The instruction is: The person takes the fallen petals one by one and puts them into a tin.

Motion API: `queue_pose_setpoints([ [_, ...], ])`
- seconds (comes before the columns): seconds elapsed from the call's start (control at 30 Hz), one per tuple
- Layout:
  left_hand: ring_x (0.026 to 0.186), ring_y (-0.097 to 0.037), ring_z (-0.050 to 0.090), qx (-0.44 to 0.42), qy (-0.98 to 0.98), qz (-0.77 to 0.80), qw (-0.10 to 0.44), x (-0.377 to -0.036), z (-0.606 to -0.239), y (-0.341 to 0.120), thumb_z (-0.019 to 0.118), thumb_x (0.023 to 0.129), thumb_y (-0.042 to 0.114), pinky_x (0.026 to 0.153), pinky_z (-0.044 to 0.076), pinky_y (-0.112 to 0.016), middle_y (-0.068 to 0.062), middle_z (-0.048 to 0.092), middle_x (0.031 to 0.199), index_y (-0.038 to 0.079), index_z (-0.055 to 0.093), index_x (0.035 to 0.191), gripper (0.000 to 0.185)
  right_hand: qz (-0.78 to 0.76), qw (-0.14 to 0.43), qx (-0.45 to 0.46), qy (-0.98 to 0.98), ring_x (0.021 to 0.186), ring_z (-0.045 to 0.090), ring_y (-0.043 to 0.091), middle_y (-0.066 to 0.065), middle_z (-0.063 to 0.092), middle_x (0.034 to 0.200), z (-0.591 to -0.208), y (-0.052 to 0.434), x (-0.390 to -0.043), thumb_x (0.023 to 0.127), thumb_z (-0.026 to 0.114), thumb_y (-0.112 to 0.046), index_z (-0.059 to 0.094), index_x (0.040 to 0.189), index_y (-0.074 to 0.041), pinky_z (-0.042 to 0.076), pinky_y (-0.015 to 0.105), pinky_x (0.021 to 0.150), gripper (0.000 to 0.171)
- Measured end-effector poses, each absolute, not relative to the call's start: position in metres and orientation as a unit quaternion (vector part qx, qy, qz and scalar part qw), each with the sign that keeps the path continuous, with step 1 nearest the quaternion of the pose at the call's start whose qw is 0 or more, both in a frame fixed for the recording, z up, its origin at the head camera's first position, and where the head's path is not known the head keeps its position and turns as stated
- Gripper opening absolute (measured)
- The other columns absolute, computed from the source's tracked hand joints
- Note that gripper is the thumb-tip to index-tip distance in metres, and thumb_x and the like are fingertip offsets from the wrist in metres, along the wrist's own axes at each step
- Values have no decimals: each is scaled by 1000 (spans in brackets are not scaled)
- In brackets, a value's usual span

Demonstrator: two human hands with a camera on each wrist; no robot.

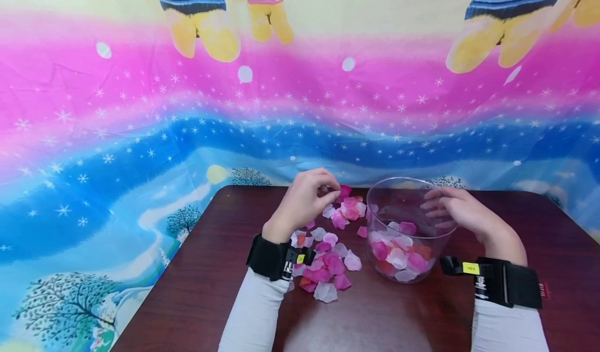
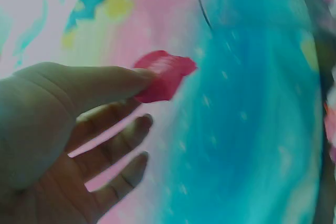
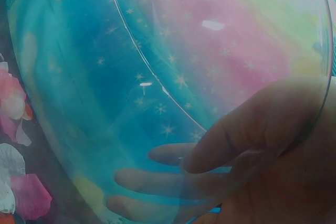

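Observation:
My left hand [image 1: 307, 198] is raised over the far part of the table. Between its thumb and index finger it pinches a deep pink petal [image 2: 170, 72], while the other fingers spread loosely. A clear plastic tub [image 1: 440, 248] stands upright to the right, with pink, white and orange-red petals [image 1: 397, 258] in its lower part. My right hand [image 1: 464, 214] is at the tub's far right side. Its fingers extend along the tub and show through the clear wall in the right wrist view; whether they press on it I cannot tell.
Loose petals [image 1: 330, 263] lie in a heap left of the tub, with a smaller cluster [image 1: 349, 211] behind it. The dark brown table [image 1: 201, 289] ends at a printed cloth backdrop [image 1: 300, 102].

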State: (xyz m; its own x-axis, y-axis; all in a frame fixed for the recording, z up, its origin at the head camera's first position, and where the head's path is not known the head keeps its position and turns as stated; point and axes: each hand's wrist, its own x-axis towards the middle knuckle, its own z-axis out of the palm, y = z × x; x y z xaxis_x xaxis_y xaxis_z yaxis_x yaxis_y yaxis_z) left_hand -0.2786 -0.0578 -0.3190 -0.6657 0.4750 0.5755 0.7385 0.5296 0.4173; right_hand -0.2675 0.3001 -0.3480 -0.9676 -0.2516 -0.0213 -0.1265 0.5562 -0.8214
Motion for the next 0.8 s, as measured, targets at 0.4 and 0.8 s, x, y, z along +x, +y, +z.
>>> queue_pose_setpoints([
  [0.4, 93, -10, 66, -443, -814, -295, 234, -253, -322, -8, 77, 93, 10, 77, 52, -16, 2, 69, 105, 10, 78, 102, 9, -463, 68, -100, 878, 122, 58, 50, 35, 53, 139, -349, 298, -268, 107, 25, -9, 40, 144, 10, 59, 49, 88, 44],
  [0.8, 97, -12, 67, -433, -827, -299, 200, -254, -321, -13, 78, 92, 15, 79, 51, -13, 2, 70, 109, 12, 77, 105, 13, -463, 68, -105, 877, 121, 59, 49, 35, 54, 138, -347, 299, -267, 107, 25, -9, 40, 144, 11, 59, 49, 88, 44],
])
